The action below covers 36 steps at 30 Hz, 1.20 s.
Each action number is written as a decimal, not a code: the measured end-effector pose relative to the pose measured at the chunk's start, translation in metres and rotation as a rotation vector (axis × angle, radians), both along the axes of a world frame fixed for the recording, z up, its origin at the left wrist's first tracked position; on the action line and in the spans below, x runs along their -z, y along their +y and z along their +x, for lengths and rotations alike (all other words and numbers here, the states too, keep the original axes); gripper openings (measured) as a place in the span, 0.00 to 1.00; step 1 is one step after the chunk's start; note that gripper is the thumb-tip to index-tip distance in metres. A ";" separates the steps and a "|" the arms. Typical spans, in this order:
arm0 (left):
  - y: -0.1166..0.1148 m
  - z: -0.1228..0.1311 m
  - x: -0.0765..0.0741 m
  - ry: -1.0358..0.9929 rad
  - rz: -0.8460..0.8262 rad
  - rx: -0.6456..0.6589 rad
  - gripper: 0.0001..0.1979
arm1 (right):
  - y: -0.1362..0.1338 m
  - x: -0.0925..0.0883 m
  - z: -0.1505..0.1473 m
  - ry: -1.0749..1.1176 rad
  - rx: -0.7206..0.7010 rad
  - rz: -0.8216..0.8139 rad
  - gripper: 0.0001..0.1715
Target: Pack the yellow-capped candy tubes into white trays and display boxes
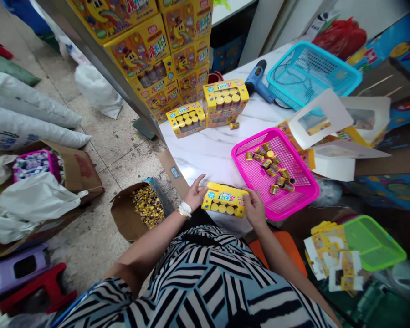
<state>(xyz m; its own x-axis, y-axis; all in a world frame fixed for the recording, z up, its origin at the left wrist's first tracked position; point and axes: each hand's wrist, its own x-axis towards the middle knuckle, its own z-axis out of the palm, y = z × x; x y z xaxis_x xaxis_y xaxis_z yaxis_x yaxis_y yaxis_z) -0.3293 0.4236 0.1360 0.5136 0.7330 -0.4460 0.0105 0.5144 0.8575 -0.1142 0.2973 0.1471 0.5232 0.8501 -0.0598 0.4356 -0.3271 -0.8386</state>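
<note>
Between my two hands is a yellow printed box [224, 199], held over the near edge of the marble-patterned table. Several yellow-capped cups show through its window. My left hand [195, 193] grips its left end, with fingers partly raised. At the right end, my right hand [254, 207] has its thumb and fingers closed round the box. Just right of that hand lies a pink basket [237, 157] with several small yellow-and-brown cups [273, 168] in it. Farther back on the table stand a small filled box [187, 120] and a taller one [225, 102], a loose cup [234, 125] beside them.
Stacked yellow boxes [140, 50] rise at the back left. A blue heat gun [259, 82] lies near a blue basket [314, 68]. Unfolded cartons [331, 123] crowd the right side. On the floor at left sits a cardboard box [123, 212] of small cups; a green basket [372, 241] is lower right.
</note>
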 end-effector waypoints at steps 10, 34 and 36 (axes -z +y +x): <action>0.002 -0.006 -0.012 -0.048 0.242 0.088 0.29 | 0.005 0.009 0.001 0.015 0.079 0.030 0.17; 0.000 0.002 -0.001 0.378 0.825 0.403 0.33 | -0.012 -0.012 0.016 -0.203 -0.390 -0.076 0.40; 0.002 0.005 -0.007 0.391 0.826 0.383 0.28 | -0.013 -0.015 0.017 -0.217 -0.391 -0.083 0.43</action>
<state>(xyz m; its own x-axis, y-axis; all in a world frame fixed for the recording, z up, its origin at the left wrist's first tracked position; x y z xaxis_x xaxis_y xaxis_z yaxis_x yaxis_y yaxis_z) -0.3247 0.4252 0.1429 0.7064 0.7054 -0.0579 0.4097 -0.3409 0.8461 -0.0976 0.2846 0.1621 0.1721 0.9832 -0.0601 0.7024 -0.1653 -0.6923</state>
